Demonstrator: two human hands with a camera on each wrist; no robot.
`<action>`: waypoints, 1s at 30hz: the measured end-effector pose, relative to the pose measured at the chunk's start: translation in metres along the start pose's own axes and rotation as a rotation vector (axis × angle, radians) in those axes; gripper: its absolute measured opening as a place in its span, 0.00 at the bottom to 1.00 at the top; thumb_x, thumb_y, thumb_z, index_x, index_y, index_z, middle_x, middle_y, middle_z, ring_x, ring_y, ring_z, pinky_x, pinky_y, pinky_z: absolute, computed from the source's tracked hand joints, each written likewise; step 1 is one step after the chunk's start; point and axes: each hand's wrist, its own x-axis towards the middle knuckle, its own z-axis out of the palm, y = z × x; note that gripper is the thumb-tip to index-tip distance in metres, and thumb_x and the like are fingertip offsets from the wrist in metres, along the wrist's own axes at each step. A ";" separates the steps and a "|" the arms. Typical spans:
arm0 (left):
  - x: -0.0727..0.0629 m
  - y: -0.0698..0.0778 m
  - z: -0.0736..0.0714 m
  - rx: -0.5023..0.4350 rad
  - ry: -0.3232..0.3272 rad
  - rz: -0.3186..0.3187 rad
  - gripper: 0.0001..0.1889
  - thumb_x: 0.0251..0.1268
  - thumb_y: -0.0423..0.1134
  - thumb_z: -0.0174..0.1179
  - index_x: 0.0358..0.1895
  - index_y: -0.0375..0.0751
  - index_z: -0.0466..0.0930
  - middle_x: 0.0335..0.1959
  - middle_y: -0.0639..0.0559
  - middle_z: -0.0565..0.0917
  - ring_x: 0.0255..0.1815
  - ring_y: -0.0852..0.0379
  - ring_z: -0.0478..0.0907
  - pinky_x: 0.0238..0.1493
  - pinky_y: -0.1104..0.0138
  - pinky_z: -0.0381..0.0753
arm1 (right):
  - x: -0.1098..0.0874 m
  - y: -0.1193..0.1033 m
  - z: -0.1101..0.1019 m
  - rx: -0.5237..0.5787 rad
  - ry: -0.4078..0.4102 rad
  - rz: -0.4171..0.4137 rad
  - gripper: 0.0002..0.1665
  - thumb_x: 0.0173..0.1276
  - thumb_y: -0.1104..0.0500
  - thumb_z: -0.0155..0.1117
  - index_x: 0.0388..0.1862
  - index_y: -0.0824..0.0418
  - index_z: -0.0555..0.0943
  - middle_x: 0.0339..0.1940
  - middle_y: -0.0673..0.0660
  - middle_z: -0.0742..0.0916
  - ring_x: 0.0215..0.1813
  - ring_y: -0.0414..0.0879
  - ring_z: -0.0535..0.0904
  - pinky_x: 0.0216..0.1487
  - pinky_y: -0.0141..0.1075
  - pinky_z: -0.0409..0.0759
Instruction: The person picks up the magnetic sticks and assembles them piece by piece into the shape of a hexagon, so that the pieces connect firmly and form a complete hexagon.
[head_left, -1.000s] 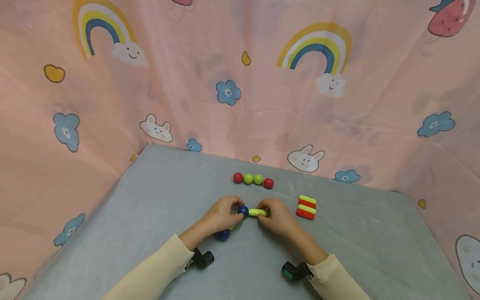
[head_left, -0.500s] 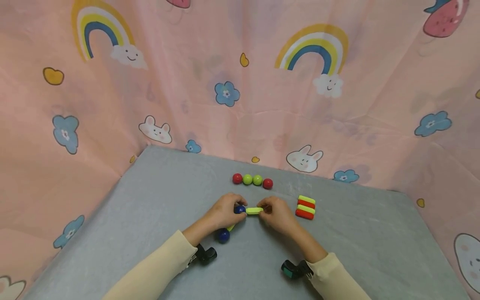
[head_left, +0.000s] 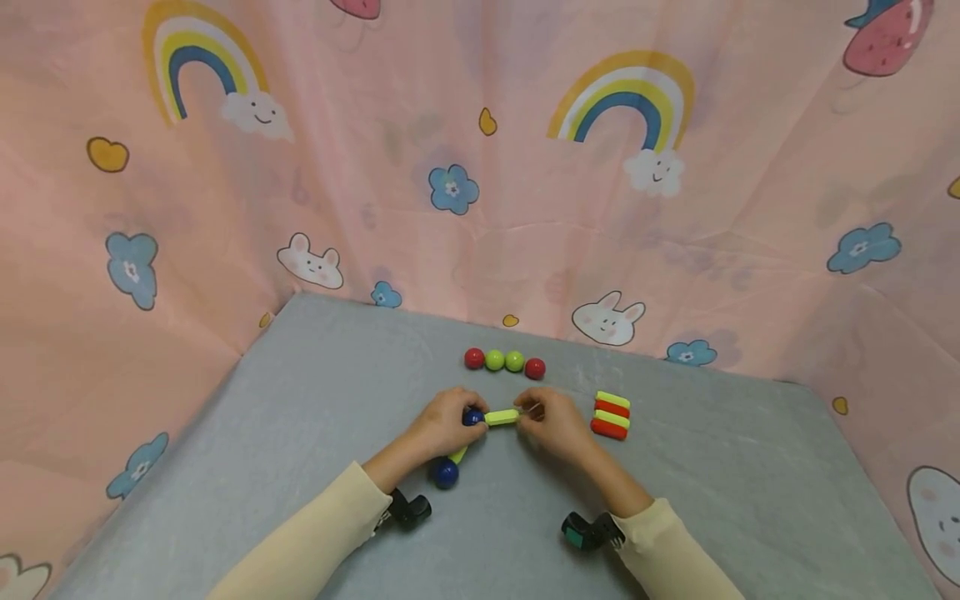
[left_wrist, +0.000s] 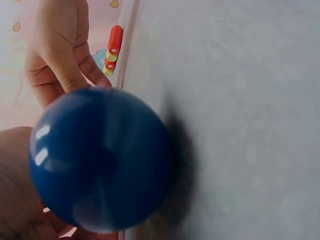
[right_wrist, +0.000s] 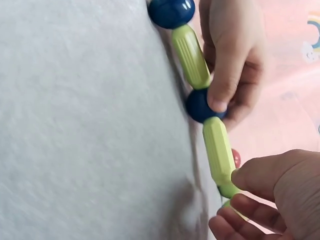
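My left hand (head_left: 444,423) pinches a dark blue ball (head_left: 472,417) in the head view. A yellow-green ribbed rod (head_left: 502,417) runs from this ball towards my right hand (head_left: 553,423). In the right wrist view, the right thumb (right_wrist: 260,175) lies right at the rod's far end, its fingers spread loosely with a gap below the thumb. A second yellow-green rod (right_wrist: 192,56) joins the pinched ball to another blue ball (head_left: 446,474), nearer the body. That near ball fills much of the left wrist view, close over the grey surface.
Behind the hands, red balls (head_left: 535,368) and green balls (head_left: 495,360) lie in a row. Yellow-green and red rods (head_left: 611,427) lie side by side at the right. A pink patterned curtain (head_left: 510,233) stands along the back and sides of the grey table (head_left: 300,400).
My left hand has shifted the pinched ball and its rods slightly left. The rod's far end has slid out from between the right fingers, which stay nearly in place.
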 end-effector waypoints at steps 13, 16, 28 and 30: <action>-0.005 -0.006 -0.003 0.013 0.055 -0.053 0.09 0.57 0.40 0.64 0.41 0.44 0.85 0.42 0.49 0.82 0.41 0.57 0.75 0.45 0.61 0.76 | 0.029 0.011 -0.017 -0.067 0.124 0.138 0.18 0.62 0.62 0.63 0.51 0.63 0.77 0.50 0.63 0.81 0.45 0.53 0.82 0.45 0.45 0.82; -0.006 -0.006 -0.004 0.006 0.052 -0.064 0.09 0.58 0.40 0.64 0.41 0.44 0.85 0.42 0.49 0.82 0.41 0.56 0.75 0.45 0.61 0.77 | 0.037 0.012 -0.018 -0.099 0.122 0.157 0.20 0.62 0.62 0.63 0.54 0.63 0.76 0.53 0.65 0.80 0.44 0.53 0.79 0.43 0.43 0.81; -0.005 -0.006 -0.001 0.024 0.063 -0.073 0.08 0.56 0.41 0.64 0.40 0.47 0.85 0.41 0.50 0.81 0.40 0.57 0.75 0.44 0.62 0.76 | 0.060 0.021 -0.013 -0.212 0.116 0.180 0.24 0.62 0.61 0.66 0.57 0.66 0.77 0.45 0.65 0.84 0.43 0.53 0.77 0.47 0.46 0.78; -0.005 -0.005 -0.001 0.020 0.064 -0.075 0.08 0.56 0.40 0.64 0.40 0.46 0.85 0.41 0.50 0.81 0.40 0.57 0.74 0.44 0.62 0.76 | 0.062 0.023 -0.012 -0.207 0.113 0.183 0.22 0.62 0.60 0.66 0.55 0.65 0.77 0.45 0.64 0.85 0.43 0.53 0.78 0.48 0.46 0.78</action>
